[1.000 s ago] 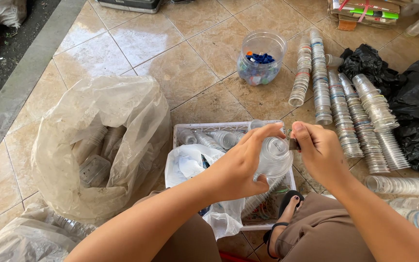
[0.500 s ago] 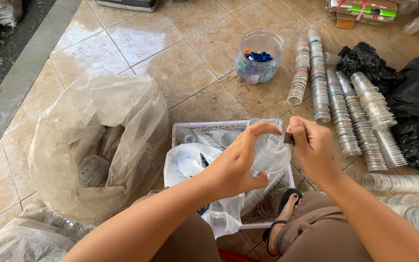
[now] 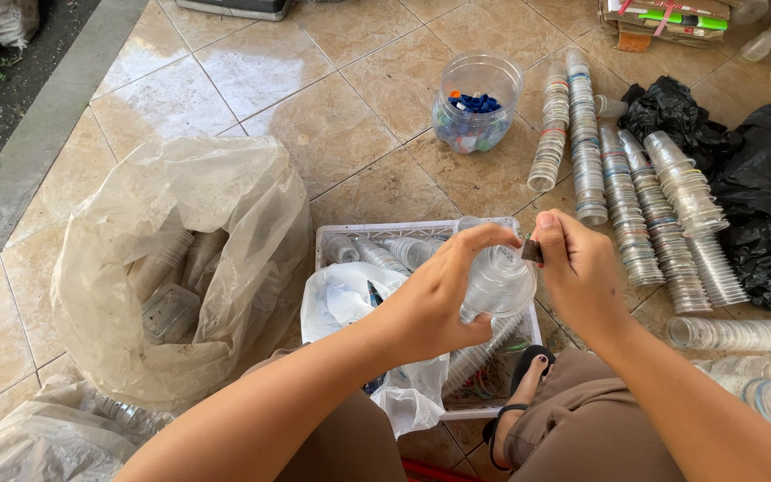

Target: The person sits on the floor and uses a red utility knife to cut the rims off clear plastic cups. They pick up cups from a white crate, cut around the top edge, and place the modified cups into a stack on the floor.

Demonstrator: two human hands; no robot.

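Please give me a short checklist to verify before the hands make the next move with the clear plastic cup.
1. Left hand has a grip on the clear plastic cup: ok.
2. Right hand pinches a small dark object at the cup rim: ok; what the object is, cannot tell.
3. Cup is held above the white crate: ok.
4. Cup is empty: cannot tell.
5. Stacked cup rows lie on the floor to the right, apart from the hands: ok.
6. Large clear bag stands open on the left: ok.
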